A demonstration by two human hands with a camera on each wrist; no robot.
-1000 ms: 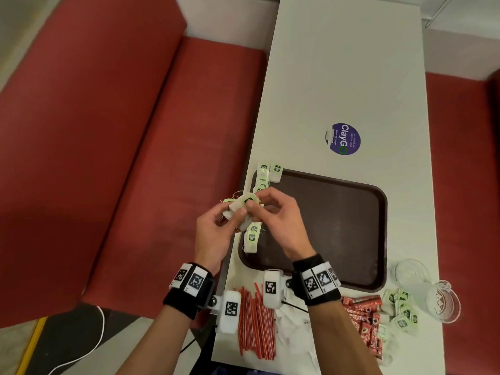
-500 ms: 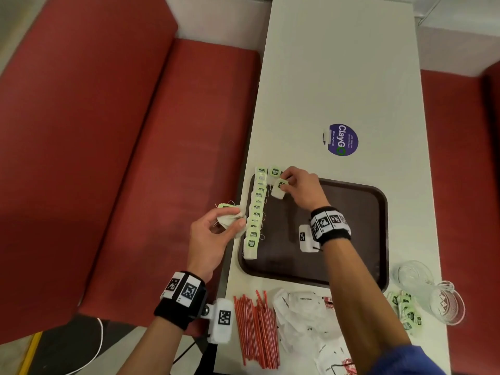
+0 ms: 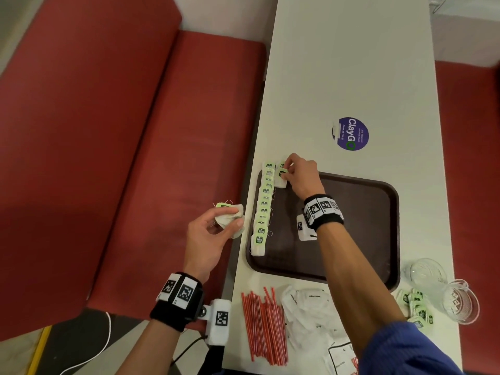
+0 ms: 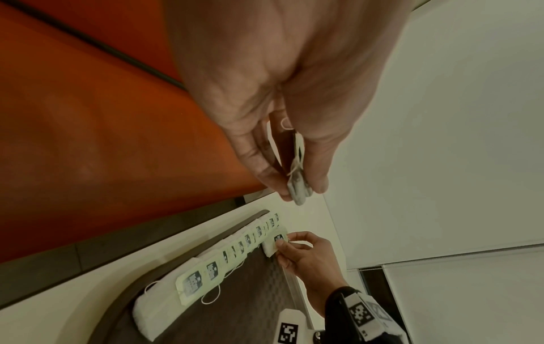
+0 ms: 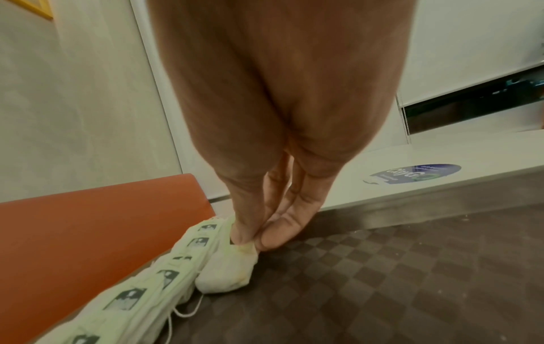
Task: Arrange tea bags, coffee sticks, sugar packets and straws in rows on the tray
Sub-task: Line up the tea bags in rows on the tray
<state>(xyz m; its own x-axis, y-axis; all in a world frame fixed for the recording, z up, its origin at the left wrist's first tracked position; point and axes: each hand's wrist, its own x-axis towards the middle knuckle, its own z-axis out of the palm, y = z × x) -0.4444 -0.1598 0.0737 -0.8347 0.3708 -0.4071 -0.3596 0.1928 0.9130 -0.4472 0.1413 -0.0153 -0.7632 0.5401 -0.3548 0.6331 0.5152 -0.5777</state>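
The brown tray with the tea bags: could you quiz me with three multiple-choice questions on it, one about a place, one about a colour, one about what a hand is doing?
1. Where on the dark brown plastic tray does the finished row of green-tagged tea bags lie?
A. along its left edge
B. across its middle
C. along its right edge

2. What colour are the thin straws bundled on the white table?
A. blue
B. red
C. yellow

3. What is the right hand doing?
A. resting flat and empty
B. lifting a glass
C. pinching a tea bag at the tray's far left corner

Answers:
1. A, the row runs down the left rim in the head view.
2. B, they are red in the head view.
3. C, thumb and finger grip the bag beside the row's far end.
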